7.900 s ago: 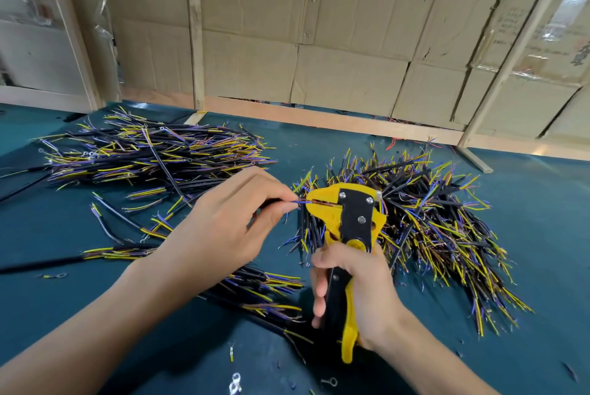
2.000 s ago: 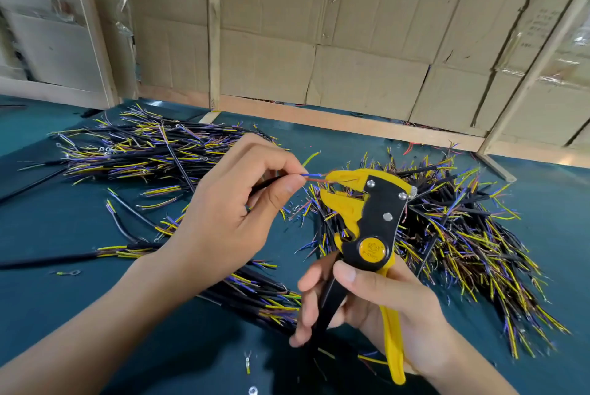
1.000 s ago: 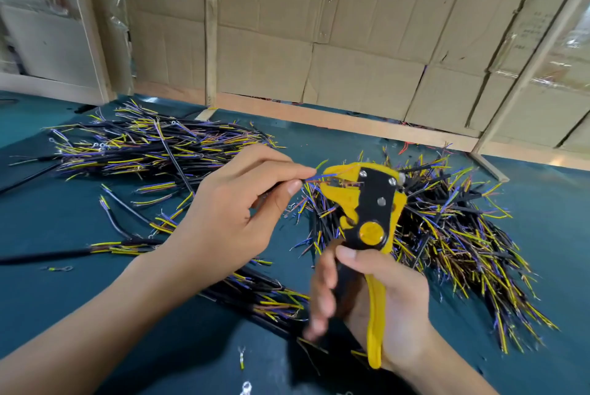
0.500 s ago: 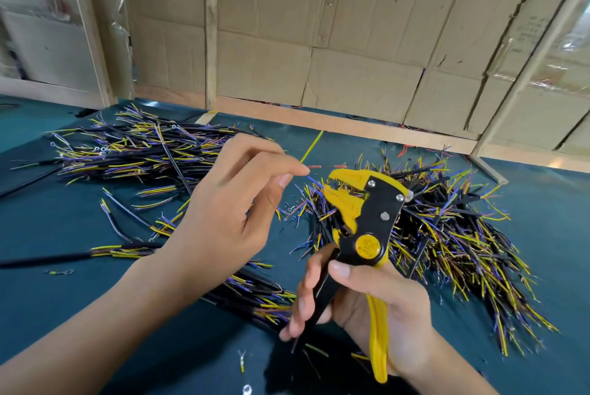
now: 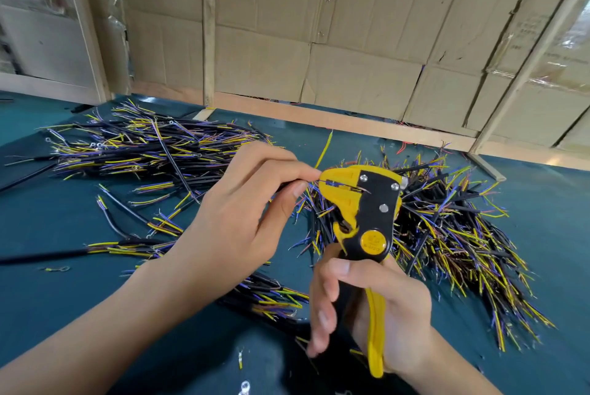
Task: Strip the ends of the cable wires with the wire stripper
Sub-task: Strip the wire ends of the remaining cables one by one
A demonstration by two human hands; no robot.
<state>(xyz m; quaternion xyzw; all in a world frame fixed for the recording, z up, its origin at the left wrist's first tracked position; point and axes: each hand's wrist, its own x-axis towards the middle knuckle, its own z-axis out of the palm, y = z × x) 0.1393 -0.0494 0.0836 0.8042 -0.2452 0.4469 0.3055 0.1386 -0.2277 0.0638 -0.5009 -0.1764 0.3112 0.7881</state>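
Cable wire (image 5: 314, 183) lies roughly level, tip fed rightward into the wire stripper (image 5: 360, 200) head, above mid-counter (image 5: 48, 292). Your left hand (image 5: 236, 219) pinches it just beside the jaws; your right hand (image 5: 376, 305) wraps the handles, fingers loose. Squeeze next.

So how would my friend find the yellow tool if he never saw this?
Start at the teal table and find the messy pile of cut cables on the right. Just in front of it, the right hand grips the wire stripper by its handles. It is the only chunky yellow-and-black thing, with silver rivets, among thin wires.
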